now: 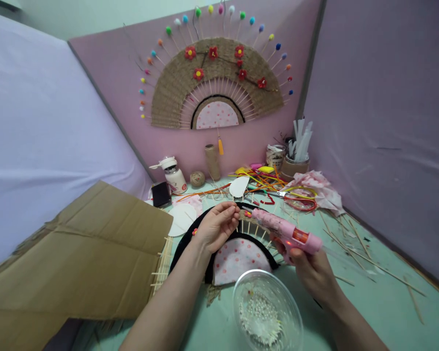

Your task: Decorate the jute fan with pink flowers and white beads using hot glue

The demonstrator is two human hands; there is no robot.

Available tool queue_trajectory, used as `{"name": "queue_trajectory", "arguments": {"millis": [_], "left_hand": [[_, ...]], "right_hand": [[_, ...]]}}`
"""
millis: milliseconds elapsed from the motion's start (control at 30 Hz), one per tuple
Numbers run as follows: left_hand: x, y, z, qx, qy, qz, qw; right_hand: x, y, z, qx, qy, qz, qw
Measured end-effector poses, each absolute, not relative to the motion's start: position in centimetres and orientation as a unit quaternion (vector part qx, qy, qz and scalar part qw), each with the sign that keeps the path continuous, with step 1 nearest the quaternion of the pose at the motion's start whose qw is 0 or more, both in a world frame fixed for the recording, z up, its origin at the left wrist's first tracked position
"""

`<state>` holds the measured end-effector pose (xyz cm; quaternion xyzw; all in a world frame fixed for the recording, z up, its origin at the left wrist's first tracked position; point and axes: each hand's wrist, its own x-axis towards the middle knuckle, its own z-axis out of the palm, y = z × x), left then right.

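Pink glue gun clasped in the right hand, nozzle directed leftward, just beside the left hand. Left thumb and forefinger pressed together at their tips; anything between them too small to identify. Beneath, on the pale green table, black-edged fan with spotted half-round panel. Nearer, clear bowl of white beads; farther, scissors.

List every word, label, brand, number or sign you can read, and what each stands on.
No text can be read.
Rounded white bottle with a white lid: red round mark, too small to read.
Pink plastic glue gun: dark marks along its barrel, too blurred to tell if lettering.
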<state>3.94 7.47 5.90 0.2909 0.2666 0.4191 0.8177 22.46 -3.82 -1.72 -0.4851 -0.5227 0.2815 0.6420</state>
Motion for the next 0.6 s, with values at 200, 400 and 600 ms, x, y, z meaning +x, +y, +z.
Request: {"name": "queue_trajectory", "arguments": {"millis": [200, 400, 600], "left_hand": [[4.0, 7.2, 5.9, 0.296, 0.288, 0.416, 0.810], [4.1, 7.4, 5.6, 0.289, 0.275, 0.413, 0.819], [4.0, 7.4, 5.3, 0.301, 0.276, 0.417, 0.812]], "right_hand": [[22.4, -3.8, -1.7, -0.471, -0.520, 0.301, 0.646], [22.3, -3.8, -1.2, -0.491, -0.528, 0.275, 0.637], [22.1, -3.9, 0.1, -0.501, -0.559, 0.244, 0.613]]}}
